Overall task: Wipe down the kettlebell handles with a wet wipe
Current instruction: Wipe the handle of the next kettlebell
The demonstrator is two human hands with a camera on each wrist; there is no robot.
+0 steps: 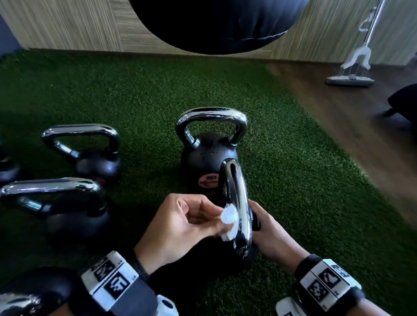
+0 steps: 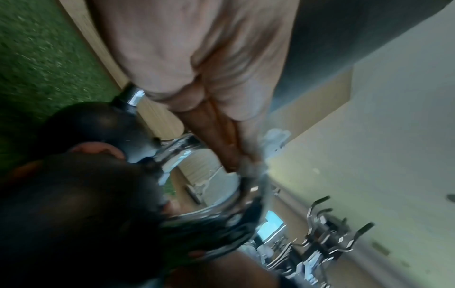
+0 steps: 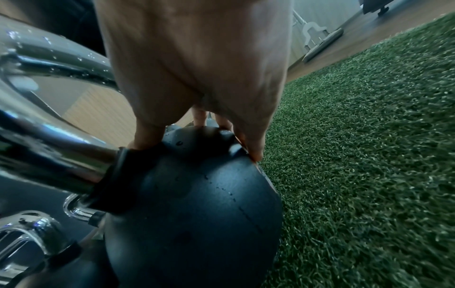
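Observation:
The nearest kettlebell [image 1: 243, 251] stands on the turf with its chrome handle [image 1: 238, 195] edge-on to me. My left hand [image 1: 207, 222] pinches a crumpled white wet wipe [image 1: 229, 218] and presses it against the left side of that handle. In the left wrist view the fingers [image 2: 221, 140] reach down to the wipe [image 2: 253, 167] on the blurred chrome handle [image 2: 211, 210]. My right hand [image 1: 266, 230] holds the kettlebell from the right. The right wrist view shows this hand [image 3: 192, 87] curled over the top of the black ball [image 3: 192, 204], thumb by the handle's base [image 3: 61, 155].
More kettlebells stand on the green turf [image 1: 136, 89]: one right behind [image 1: 209, 143], two on the left [image 1: 86, 149] [image 1: 58, 207], others at the left edge. A black punching bag [image 1: 217, 16] hangs ahead. A mop [image 1: 352, 73] stands on the wooden floor [image 1: 343, 118] at the right.

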